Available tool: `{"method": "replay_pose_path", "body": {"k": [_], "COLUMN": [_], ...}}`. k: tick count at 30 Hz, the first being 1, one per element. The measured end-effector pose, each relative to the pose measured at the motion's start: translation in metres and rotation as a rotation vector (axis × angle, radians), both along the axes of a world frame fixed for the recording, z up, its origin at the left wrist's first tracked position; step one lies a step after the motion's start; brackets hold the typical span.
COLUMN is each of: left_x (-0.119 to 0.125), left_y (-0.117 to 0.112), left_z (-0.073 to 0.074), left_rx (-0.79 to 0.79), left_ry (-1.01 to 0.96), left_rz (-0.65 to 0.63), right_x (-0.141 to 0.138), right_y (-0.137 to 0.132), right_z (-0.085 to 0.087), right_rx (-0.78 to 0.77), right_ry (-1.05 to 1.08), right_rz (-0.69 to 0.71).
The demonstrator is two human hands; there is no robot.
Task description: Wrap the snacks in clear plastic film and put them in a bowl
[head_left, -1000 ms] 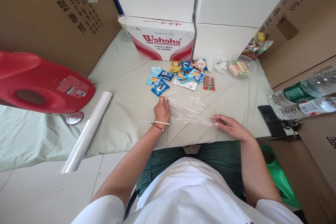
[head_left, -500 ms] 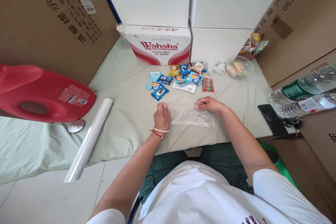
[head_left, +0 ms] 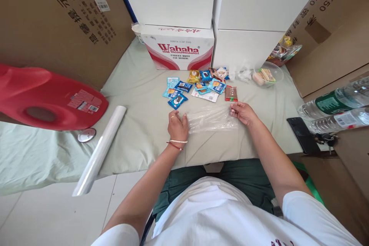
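A clear plastic bag (head_left: 211, 120) lies stretched flat over the cloth in front of me. My left hand (head_left: 178, 126), with a ring and bracelets, is closed at the bag's left end, its fingertips partly hidden. At the opposite end, my right hand (head_left: 242, 113) pinches the upper right corner between thumb and fingers. Just beyond the bag are several small snack packets: a dark blue packet (head_left: 177, 101) close to my left hand, a brown-red packet (head_left: 231, 93) near my right fingertips, and a light blue packet (head_left: 216, 85) in the pile between.
A Wahaba-style white and red carton (head_left: 178, 52) stands behind the packets. To the left are a red jug (head_left: 52, 100) and a plastic film roll (head_left: 100, 150). A clear bowl (head_left: 278, 75) with food, water bottles (head_left: 331, 102) and a phone (head_left: 302, 134) are on the right.
My right hand has moved right and slightly away from me to the bag's corner. The bag is now drawn out flatter and wider between both hands. The view has shifted slightly.
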State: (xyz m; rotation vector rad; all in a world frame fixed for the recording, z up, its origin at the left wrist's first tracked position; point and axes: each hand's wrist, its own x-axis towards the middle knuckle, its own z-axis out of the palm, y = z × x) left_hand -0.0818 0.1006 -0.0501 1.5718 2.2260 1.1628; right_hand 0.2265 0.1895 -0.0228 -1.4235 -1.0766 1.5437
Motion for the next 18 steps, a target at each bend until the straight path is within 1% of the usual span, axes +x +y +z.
{"method": "replay_pose_path", "body": {"k": [1, 2, 3, 4, 5, 6, 7, 8, 9, 10, 11, 12, 14, 15, 16, 18], "left_x": [-0.001, -0.001, -0.002, -0.003, -0.004, -0.005, -0.005, -0.006, -0.006, -0.007, -0.007, -0.008, -0.009, -0.01, -0.01, -0.012], "left_y": [-0.002, -0.004, -0.007, -0.009, -0.011, -0.012, -0.013, -0.014, -0.014, -0.014, -0.014, -0.014, -0.015, -0.016, -0.016, -0.017], "left_z": [0.003, 0.006, 0.009, 0.012, 0.013, 0.014, 0.015, 0.015, 0.015, 0.015, 0.014, 0.014, 0.014, 0.014, 0.015, 0.016], "left_rx": [0.017, 0.031, 0.035, 0.027, 0.005, -0.025, -0.054, -0.079, -0.1, -0.121, -0.144, -0.17, -0.224, -0.247, -0.265, -0.294], "left_ry": [0.046, 0.106, 0.17, 0.229, 0.27, 0.286, 0.286, 0.278, 0.264, 0.247, 0.228, 0.207, 0.159, 0.136, 0.115, 0.081], "left_rz": [-0.01, -0.053, -0.133, -0.243, -0.36, -0.457, -0.524, -0.556, -0.561, -0.55, -0.538, -0.529, -0.528, -0.535, -0.545, -0.562], "right_x": [0.0, 0.0, -0.002, -0.004, -0.008, -0.014, -0.021, -0.03, -0.04, -0.049, -0.058, -0.065, -0.072, -0.072, -0.07, -0.06], "right_y": [0.0, 0.0, -0.001, -0.003, -0.007, -0.01, -0.015, -0.019, -0.022, -0.025, -0.027, -0.029, -0.034, -0.038, -0.044, -0.063], "right_z": [0.002, 0.005, 0.01, 0.016, 0.022, 0.028, 0.033, 0.037, 0.04, 0.041, 0.041, 0.041, 0.041, 0.041, 0.042, 0.045], "right_rx": [0.024, 0.076, 0.166, 0.292, 0.441, 0.59, 0.712, 0.784, 0.811, 0.802, 0.772, 0.735, 0.683, 0.686, 0.712, 0.816], "right_ry": [-0.05, -0.144, -0.279, -0.436, -0.59, -0.716, -0.793, -0.819, -0.83, -0.846, -0.874, -0.91, -0.969, -0.976, -0.967, -0.937], "right_rz": [-0.03, -0.063, -0.092, -0.107, -0.087, -0.02, 0.093, 0.234, 0.382, 0.516, 0.624, 0.699, 0.779, 0.798, 0.803, 0.781]}}
